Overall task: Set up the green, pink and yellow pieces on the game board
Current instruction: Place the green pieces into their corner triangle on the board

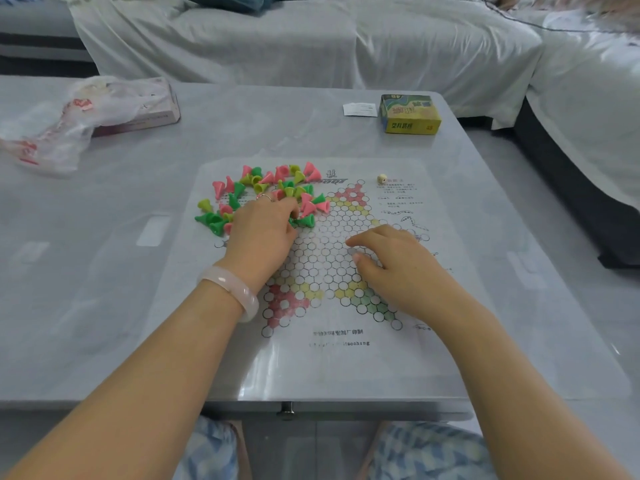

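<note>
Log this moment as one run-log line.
left hand: reaching into pieces pile | right hand: resting on board | pieces placed: none

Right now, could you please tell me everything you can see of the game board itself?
The game board is a thin, glossy white sheet lying flat on the grey table. It is printed with a star of circles, its points tinted pink, yellow and green, plus text. Loose pieces are heaped on its far left part, a small die sits far right, and both hands rest on it.
</note>
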Available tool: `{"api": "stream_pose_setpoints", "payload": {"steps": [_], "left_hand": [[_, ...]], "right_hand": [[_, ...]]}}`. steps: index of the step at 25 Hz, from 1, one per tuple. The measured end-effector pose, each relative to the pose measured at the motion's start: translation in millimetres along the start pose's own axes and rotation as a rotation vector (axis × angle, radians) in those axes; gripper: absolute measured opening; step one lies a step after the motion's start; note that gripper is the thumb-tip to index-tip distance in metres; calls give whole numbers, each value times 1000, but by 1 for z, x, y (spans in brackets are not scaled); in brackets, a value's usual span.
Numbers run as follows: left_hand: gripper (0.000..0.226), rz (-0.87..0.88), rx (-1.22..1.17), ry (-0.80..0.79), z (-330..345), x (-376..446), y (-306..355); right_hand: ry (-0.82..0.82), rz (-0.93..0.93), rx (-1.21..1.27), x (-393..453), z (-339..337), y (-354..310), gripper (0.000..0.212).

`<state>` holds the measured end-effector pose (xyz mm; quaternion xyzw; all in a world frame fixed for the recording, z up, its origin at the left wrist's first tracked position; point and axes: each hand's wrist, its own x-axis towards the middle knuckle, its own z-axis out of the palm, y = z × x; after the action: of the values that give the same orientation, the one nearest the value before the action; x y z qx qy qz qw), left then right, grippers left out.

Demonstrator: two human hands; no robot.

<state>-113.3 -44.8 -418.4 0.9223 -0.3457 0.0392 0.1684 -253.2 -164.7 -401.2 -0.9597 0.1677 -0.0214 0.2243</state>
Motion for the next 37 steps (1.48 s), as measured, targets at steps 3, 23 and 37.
{"api": "stream_pose_setpoints", "payload": {"steps": [3,23,37], "left_hand": [[20,-42,-126,74,-2,0,0],[11,-595,-1714,-296,-40,-12,16],[17,-652,-1667,-363,-35,-15,33]], "right_hand": [[-10,-2,11,0,0,1,34],[233,42,589,2,-7,-20,25],[317,142,622,15,-5,-20,12]]}}
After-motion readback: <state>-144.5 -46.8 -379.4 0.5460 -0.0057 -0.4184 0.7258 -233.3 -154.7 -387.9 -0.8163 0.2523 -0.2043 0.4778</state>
